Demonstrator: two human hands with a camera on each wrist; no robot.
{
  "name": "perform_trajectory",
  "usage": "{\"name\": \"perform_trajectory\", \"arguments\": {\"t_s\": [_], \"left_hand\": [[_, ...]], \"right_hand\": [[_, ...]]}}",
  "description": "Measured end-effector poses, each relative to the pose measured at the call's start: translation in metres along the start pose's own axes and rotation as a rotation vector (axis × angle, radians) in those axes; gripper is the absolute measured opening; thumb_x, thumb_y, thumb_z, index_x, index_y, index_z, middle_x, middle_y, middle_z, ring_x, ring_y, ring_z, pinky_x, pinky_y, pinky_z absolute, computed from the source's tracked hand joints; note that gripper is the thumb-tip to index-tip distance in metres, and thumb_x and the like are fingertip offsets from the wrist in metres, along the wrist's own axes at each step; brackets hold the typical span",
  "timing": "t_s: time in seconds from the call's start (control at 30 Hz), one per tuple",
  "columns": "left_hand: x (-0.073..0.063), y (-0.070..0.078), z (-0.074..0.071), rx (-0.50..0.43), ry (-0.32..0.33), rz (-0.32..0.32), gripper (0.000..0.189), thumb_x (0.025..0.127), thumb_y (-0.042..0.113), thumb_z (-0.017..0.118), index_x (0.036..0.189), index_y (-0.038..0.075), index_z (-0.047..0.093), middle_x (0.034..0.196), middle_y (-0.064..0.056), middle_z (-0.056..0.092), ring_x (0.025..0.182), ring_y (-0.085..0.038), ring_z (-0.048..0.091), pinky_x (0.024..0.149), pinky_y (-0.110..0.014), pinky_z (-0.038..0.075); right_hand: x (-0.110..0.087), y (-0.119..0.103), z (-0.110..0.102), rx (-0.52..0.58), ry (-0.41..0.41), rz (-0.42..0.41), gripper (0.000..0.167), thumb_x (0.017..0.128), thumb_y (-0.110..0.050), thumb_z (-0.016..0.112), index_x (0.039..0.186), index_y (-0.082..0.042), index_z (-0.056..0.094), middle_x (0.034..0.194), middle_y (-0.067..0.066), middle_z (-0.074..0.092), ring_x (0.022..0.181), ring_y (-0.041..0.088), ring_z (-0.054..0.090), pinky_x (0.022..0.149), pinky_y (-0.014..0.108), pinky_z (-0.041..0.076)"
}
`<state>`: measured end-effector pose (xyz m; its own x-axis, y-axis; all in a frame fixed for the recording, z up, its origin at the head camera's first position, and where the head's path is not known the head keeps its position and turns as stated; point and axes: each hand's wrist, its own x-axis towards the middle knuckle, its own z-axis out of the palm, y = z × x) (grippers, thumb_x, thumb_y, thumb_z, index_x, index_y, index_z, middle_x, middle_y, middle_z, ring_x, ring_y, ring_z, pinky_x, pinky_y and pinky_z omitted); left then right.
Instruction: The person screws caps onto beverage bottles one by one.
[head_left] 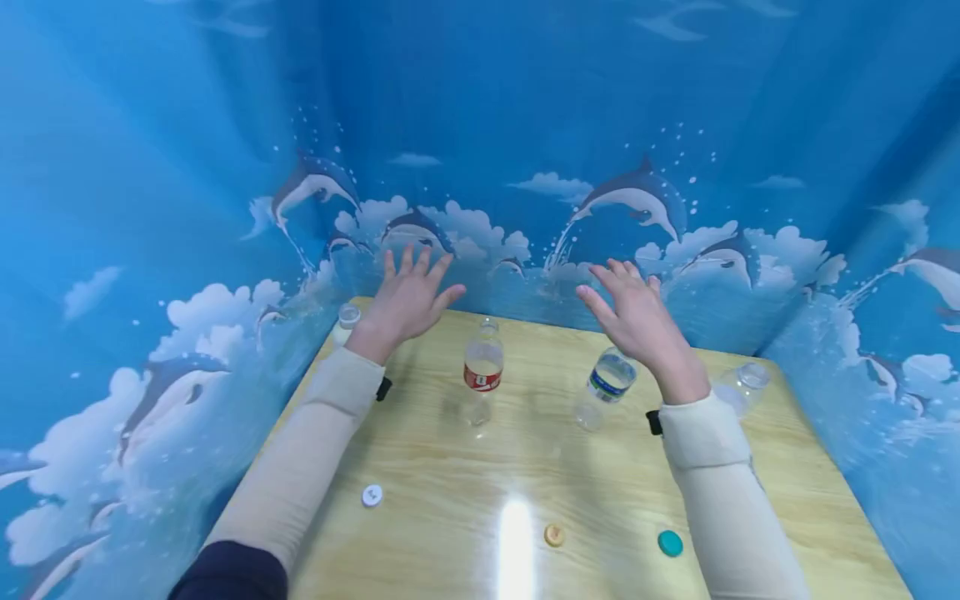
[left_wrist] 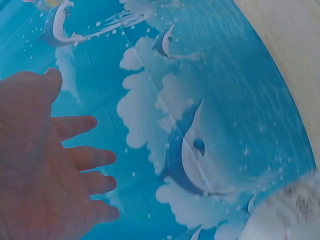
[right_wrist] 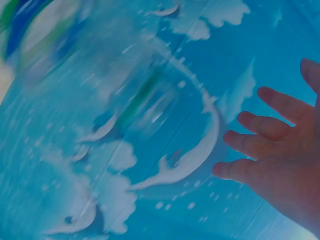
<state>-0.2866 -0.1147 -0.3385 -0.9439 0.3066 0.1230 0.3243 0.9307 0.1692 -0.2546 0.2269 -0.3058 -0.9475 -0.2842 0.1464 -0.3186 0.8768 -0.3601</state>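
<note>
My left hand [head_left: 408, 304] is held out over the far left of the table, fingers spread and nothing in it. Just left of its wrist stands a capless bottle [head_left: 347, 325], partly covered by the hand and sleeve. My right hand [head_left: 637, 312] reaches out likewise on the right, fingers straight and holding nothing. Below it is a clear bottle with a blue and green label [head_left: 611, 377]. Behind the right wrist another clear bottle [head_left: 742, 387] is partly hidden by the sleeve. Between the hands stands a clear bottle with a red label [head_left: 482, 367].
Nearer on the wooden table [head_left: 435, 467] lie a white cap [head_left: 372, 495], an orange-yellow cap [head_left: 554, 535] and a green cap [head_left: 671, 543]. A blue curtain with dolphins [head_left: 480, 125] closes off the back and both sides.
</note>
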Motion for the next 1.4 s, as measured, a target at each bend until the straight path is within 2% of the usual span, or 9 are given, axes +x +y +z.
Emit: {"name": "perform_trajectory", "arguments": {"t_s": [0.27, 0.37, 0.53, 0.6, 0.8, 0.93, 1.1, 1.27, 1.4], "left_hand": [[-0.020, -0.024, -0.009, -0.030, 0.026, -0.056, 0.083, 0.107, 0.065, 0.041, 0.171, 0.017, 0.016, 0.175, -0.026, 0.010, 0.162, -0.050, 0.000, 0.130, -0.070, 0.001], [-0.029, -0.034, -0.013, -0.108, 0.063, -0.057, 0.084, 0.107, 0.063, 0.046, 0.170, 0.016, 0.020, 0.175, -0.024, 0.014, 0.163, -0.047, 0.008, 0.132, -0.065, 0.005], [-0.041, -0.053, -0.017, -0.222, 0.130, -0.066, 0.083, 0.105, 0.060, 0.054, 0.169, 0.014, 0.026, 0.172, -0.018, 0.031, 0.160, -0.040, 0.026, 0.134, -0.058, 0.010], [-0.046, -0.061, -0.019, -0.233, 0.147, -0.083, 0.083, 0.105, 0.059, 0.055, 0.168, 0.013, 0.027, 0.170, -0.017, 0.035, 0.160, -0.039, 0.029, 0.134, -0.058, 0.010], [-0.065, -0.084, -0.021, -0.242, 0.166, -0.121, 0.087, 0.104, 0.064, 0.054, 0.167, 0.010, 0.029, 0.170, -0.020, 0.033, 0.159, -0.042, 0.027, 0.132, -0.064, 0.012], [-0.078, -0.095, -0.018, -0.196, 0.168, -0.162, 0.089, 0.101, 0.071, 0.051, 0.167, 0.016, 0.030, 0.171, -0.022, 0.030, 0.160, -0.046, 0.021, 0.127, -0.074, 0.010], [-0.090, -0.107, -0.004, -0.171, 0.150, -0.209, 0.091, 0.099, 0.077, 0.048, 0.168, 0.022, 0.028, 0.172, -0.024, 0.025, 0.161, -0.049, 0.016, 0.121, -0.083, 0.005], [-0.103, -0.117, 0.013, -0.214, 0.145, -0.251, 0.095, 0.098, 0.076, 0.051, 0.169, 0.019, 0.025, 0.173, -0.024, 0.025, 0.160, -0.048, 0.020, 0.122, -0.081, 0.002], [-0.108, -0.122, 0.028, -0.248, 0.148, -0.278, 0.099, 0.095, 0.082, 0.049, 0.169, 0.021, 0.025, 0.173, -0.018, 0.027, 0.160, -0.046, 0.021, 0.125, -0.077, -0.001]], "right_hand": [[0.025, -0.047, 0.014, 0.015, -0.041, -0.123, 0.071, 0.110, -0.054, 0.047, 0.166, -0.011, 0.034, 0.174, 0.022, 0.021, 0.163, 0.044, 0.008, 0.128, 0.072, 0.001], [0.033, -0.068, 0.019, 0.023, -0.041, -0.193, 0.069, 0.109, -0.050, 0.053, 0.164, -0.012, 0.037, 0.174, 0.019, 0.023, 0.164, 0.041, 0.012, 0.130, 0.069, 0.003], [0.043, -0.104, 0.029, 0.033, -0.046, -0.299, 0.068, 0.107, -0.047, 0.059, 0.163, -0.012, 0.040, 0.172, 0.018, 0.030, 0.163, 0.038, 0.020, 0.132, 0.063, 0.010], [0.047, -0.118, 0.035, 0.037, -0.059, -0.332, 0.069, 0.107, -0.047, 0.060, 0.163, -0.012, 0.040, 0.172, 0.018, 0.031, 0.162, 0.038, 0.022, 0.133, 0.062, 0.011], [0.057, -0.154, 0.057, 0.048, -0.105, -0.403, 0.073, 0.105, -0.047, 0.063, 0.164, -0.012, 0.037, 0.171, 0.016, 0.033, 0.162, 0.035, 0.025, 0.133, 0.060, 0.014], [0.065, -0.170, 0.076, 0.085, -0.151, -0.412, 0.077, 0.105, -0.047, 0.064, 0.166, -0.013, 0.033, 0.172, 0.016, 0.032, 0.160, 0.035, 0.028, 0.132, 0.061, 0.017], [0.071, -0.181, 0.105, 0.176, -0.222, -0.378, 0.081, 0.103, -0.047, 0.066, 0.167, -0.013, 0.030, 0.174, 0.016, 0.027, 0.160, 0.037, 0.029, 0.128, 0.059, 0.030], [0.074, -0.184, 0.129, 0.258, -0.284, -0.325, 0.087, 0.102, -0.046, 0.069, 0.170, -0.017, 0.022, 0.176, 0.013, 0.021, 0.160, 0.037, 0.028, 0.126, 0.058, 0.034], [0.076, -0.182, 0.145, 0.298, -0.302, -0.285, 0.090, 0.100, -0.046, 0.071, 0.170, -0.019, 0.020, 0.176, 0.011, 0.023, 0.160, 0.036, 0.029, 0.126, 0.059, 0.034]]}}
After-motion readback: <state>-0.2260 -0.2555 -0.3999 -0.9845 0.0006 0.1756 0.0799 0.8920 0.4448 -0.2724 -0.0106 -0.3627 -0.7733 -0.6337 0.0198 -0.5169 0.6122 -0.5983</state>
